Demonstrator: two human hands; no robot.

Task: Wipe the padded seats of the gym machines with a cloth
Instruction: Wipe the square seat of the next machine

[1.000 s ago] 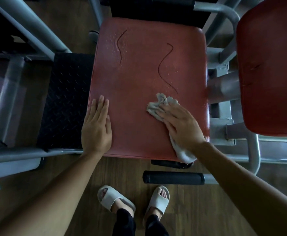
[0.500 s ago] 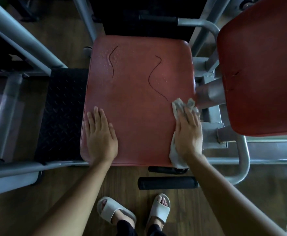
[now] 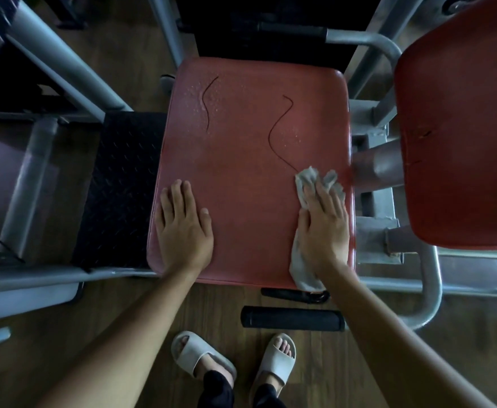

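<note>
One cloth (image 3: 307, 179) lies along the seat's (image 3: 247, 160) right edge under the right hand (image 3: 324, 228), grip wide, fingers flat on it; the left hand (image 3: 182, 228), equally wide, presses the seat's near-left corner; two cracks (image 3: 207, 104) mark the seat's far half, a second pad (image 3: 462, 128) stands to its right, and two sandals (image 3: 194, 354) are below it.
</note>
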